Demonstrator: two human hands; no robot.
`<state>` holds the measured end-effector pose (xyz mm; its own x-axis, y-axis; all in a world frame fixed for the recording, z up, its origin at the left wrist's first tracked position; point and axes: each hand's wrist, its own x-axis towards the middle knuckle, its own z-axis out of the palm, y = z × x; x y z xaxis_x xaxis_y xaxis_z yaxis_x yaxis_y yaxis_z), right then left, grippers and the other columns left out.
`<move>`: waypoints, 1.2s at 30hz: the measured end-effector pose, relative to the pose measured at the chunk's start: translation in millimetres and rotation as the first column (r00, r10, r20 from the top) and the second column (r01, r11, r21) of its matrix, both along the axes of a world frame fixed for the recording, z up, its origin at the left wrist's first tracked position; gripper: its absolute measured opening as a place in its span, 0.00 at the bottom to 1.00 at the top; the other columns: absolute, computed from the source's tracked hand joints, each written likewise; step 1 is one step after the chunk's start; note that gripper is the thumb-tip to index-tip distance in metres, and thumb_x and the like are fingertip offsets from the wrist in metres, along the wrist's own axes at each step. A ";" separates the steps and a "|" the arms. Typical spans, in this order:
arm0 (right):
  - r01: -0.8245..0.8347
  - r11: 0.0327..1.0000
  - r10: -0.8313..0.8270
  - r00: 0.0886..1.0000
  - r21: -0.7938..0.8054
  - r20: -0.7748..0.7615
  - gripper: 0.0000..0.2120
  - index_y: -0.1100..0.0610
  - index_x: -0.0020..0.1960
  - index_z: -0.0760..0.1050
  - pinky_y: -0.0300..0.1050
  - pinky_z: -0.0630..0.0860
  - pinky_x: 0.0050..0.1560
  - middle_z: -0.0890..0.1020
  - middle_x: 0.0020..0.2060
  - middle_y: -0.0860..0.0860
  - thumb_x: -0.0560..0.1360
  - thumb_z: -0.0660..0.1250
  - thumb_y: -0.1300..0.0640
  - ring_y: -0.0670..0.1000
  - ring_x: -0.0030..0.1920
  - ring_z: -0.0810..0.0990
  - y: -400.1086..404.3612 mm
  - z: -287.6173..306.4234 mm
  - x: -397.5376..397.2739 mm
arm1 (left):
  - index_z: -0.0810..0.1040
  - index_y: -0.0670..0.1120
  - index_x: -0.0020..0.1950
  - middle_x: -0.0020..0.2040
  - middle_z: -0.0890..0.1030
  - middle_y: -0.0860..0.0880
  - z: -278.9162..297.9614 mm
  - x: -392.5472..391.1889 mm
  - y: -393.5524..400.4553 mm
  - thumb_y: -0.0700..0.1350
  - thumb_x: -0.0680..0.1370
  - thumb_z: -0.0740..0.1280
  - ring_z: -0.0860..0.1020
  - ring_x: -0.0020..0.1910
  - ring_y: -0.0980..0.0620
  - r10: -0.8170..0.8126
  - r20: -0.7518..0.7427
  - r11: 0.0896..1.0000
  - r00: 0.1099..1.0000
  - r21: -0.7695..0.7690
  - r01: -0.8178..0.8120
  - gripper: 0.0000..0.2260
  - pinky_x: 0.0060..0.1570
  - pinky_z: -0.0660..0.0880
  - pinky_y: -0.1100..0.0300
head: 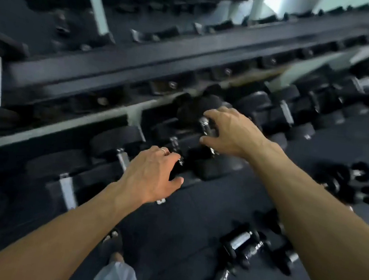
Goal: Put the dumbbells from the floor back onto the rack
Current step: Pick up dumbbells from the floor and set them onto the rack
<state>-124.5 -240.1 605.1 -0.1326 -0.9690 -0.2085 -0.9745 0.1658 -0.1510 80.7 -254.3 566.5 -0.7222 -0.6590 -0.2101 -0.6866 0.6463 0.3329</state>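
hands [151, 173] over dark gym floor [191, 223]

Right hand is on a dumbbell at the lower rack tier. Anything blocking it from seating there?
Nothing visible stands in the way. The right hand curls over the chrome handle of the dumbbell, already at the lower tier. Racked dumbbells sit close on its right; blur hides how tight the slot is. The left hand reaches a neighbouring one.

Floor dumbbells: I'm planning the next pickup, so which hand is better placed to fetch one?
The right hand, probably. The loose floor dumbbells lie under the right forearm, on that side. The left hand reaches toward the rack, farther from them. Both hands are busy at racked dumbbells.
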 end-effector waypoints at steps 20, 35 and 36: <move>0.473 0.837 -0.472 0.878 0.276 -0.075 0.22 0.54 0.64 0.72 0.55 0.75 0.55 0.75 0.57 0.54 0.73 0.64 0.46 0.59 0.59 0.75 360.4 -239.8 -110.3 | 0.67 0.48 0.71 0.63 0.74 0.49 -231.3 -144.0 255.1 0.57 0.77 0.62 0.70 0.64 0.48 -0.565 0.178 0.802 0.806 0.346 0.486 0.24 0.57 0.72 0.52; 0.443 0.819 -0.508 0.856 0.365 0.100 0.26 0.51 0.68 0.69 0.54 0.76 0.56 0.75 0.63 0.53 0.73 0.64 0.45 0.58 0.62 0.75 482.2 -630.1 -88.5 | 0.71 0.48 0.66 0.61 0.75 0.46 -620.7 -140.1 395.8 0.59 0.76 0.64 0.72 0.62 0.45 -0.427 0.252 0.861 0.868 0.407 0.305 0.23 0.58 0.72 0.51; 0.443 0.826 -0.503 0.858 0.349 0.101 0.26 0.51 0.68 0.69 0.54 0.76 0.56 0.75 0.62 0.53 0.73 0.65 0.44 0.58 0.61 0.75 483.8 -646.2 -89.6 | 0.71 0.48 0.65 0.60 0.75 0.47 -637.9 -138.1 399.6 0.60 0.75 0.64 0.73 0.61 0.45 -0.413 0.254 0.870 0.874 0.393 0.297 0.23 0.56 0.72 0.51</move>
<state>-214.2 243.8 -41.1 -0.4886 -0.6808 -0.5457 -0.7241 0.6653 -0.1818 -57.4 145.3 -71.4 -0.7468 -0.2187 -0.6280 -0.5358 0.7573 0.3734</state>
